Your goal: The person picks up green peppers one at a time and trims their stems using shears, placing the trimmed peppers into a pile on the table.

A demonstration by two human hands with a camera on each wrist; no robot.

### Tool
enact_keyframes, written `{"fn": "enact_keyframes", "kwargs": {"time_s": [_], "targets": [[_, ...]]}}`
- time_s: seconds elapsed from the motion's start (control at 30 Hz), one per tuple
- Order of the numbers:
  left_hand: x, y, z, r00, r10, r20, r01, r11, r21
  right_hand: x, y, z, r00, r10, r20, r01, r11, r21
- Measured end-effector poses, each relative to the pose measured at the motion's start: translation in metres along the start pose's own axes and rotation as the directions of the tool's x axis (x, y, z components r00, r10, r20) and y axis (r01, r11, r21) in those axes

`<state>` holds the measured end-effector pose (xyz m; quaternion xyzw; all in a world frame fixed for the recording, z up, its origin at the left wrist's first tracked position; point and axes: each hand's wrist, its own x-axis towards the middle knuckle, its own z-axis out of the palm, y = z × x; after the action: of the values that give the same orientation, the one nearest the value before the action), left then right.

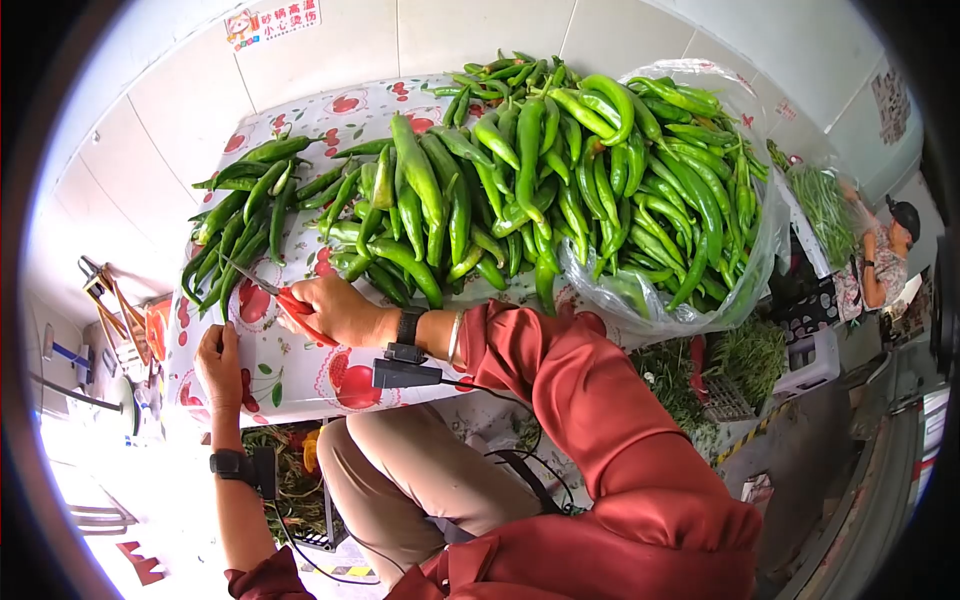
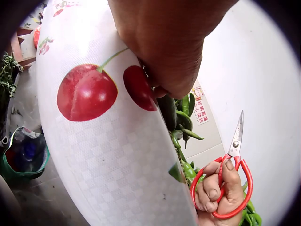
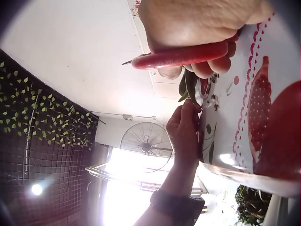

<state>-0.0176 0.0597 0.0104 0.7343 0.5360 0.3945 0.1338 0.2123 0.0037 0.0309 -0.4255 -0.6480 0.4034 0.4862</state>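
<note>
Red-handled scissors (image 1: 308,328) are in my right hand (image 1: 345,312), whose fingers curl through the loops. In the left wrist view the scissors' blades (image 2: 238,134) lie together, pointing up. My left hand (image 1: 218,370) is at the near left of the table, its fingertips pinching the lower end of a long green pepper (image 1: 229,288). That pepper (image 3: 190,84) also shows at the left fingertips in the right wrist view. It lies along the edge of a smaller pile of green peppers (image 1: 255,205), just left of the scissors' tips.
A large heap of green peppers (image 1: 430,190) covers the table's middle, spilling from a clear plastic bag (image 1: 745,300) on the right. A fruit-print cloth (image 1: 290,385) covers the table. Crates of greens (image 1: 750,360) stand on the floor; another person (image 1: 880,255) is at far right.
</note>
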Motion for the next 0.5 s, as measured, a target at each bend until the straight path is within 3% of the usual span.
{"fn": "enact_keyframes", "kwargs": {"time_s": [0.3, 0.5], "targets": [[0.001, -0.005, 0.002, 1.000, -0.005, -0.005, 0.005, 1.000, -0.005, 0.003, 0.010, 0.003, 0.997, -0.066, -0.035, 0.065, 0.998, -0.024], [0.003, 0.008, -0.002, 0.999, -0.037, 0.026, 0.036, 0.999, 0.005, 0.006, 0.015, 0.004, 0.984, -0.171, -0.051, 0.159, 0.970, -0.185]]}}
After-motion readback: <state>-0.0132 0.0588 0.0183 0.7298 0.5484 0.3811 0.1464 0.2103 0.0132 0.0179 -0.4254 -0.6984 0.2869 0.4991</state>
